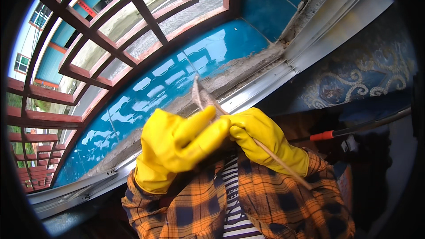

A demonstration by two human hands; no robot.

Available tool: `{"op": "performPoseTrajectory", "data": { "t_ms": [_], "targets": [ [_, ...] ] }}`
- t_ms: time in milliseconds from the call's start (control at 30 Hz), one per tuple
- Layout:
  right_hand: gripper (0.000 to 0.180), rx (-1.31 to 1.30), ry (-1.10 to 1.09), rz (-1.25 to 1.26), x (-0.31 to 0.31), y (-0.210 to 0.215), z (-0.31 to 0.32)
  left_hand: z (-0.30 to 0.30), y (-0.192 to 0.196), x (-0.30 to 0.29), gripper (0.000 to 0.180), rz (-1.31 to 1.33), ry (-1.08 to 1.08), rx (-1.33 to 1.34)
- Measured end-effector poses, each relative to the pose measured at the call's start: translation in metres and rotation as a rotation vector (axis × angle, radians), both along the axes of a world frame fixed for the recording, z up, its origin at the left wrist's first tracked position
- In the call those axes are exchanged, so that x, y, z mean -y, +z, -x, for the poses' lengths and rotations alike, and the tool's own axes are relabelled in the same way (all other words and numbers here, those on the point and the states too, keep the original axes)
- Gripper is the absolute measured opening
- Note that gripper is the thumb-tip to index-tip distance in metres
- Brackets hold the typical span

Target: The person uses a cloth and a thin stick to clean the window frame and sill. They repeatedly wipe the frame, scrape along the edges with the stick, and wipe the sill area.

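A checked shirt point(186, 206) in orange and dark blue hangs open nearest the camera, over a striped top point(232, 214). Both hands wear yellow rubber gloves. The right hand point(261, 137) grasps a thin stick point(283, 163); its grip is closed, fingers curled, and the stick's lower end slants across the glove toward the right cuff. The left hand point(177, 144) is beside it, thumb and forefinger reaching toward the stick's upper end, where a pale cloth point(201, 95) rises to a point. Blur there makes it impossible to tell whether the left grip is pinching the cloth or loose around it. The cloth stands between and beyond the hands, its tip in front of the ledge; whether they touch cannot be told.

At the right, a dark pole point(372, 126) with a red collar point(322, 136) runs in from the side. Past the hands, a pale metal frame point(349, 22) crosses diagonally, with a scroll-patterned surface point(354, 75) to its right. Beyond the frame is the rough grey ledge point(252, 67), then shiny blue tiles point(212, 46), then a red-brown grille point(149, 16). Through it show a road point(201, 9) and a teal-and-white building point(53, 64).
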State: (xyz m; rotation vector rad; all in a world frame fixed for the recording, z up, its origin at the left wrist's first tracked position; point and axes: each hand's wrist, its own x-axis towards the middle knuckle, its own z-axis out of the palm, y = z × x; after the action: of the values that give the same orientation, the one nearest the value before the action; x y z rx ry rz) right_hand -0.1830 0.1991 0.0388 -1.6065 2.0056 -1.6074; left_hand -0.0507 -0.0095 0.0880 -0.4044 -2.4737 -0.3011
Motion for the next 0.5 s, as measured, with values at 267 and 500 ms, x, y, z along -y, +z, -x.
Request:
{"op": "performPoseTrajectory", "data": {
  "t_ms": [267, 500],
  "targets": [
    [0.041, 0.109, -0.337, -0.082, -0.038, 0.007, 0.025, 0.007, -0.02, -0.014, 0.049, 0.31, 0.059, 0.011],
    [0.056, 0.364, -0.409, 0.015, -0.081, 0.013, 0.036, 0.02, -0.039, -0.012, 0.053, 0.183, 0.128, 0.316]
  ]
}}
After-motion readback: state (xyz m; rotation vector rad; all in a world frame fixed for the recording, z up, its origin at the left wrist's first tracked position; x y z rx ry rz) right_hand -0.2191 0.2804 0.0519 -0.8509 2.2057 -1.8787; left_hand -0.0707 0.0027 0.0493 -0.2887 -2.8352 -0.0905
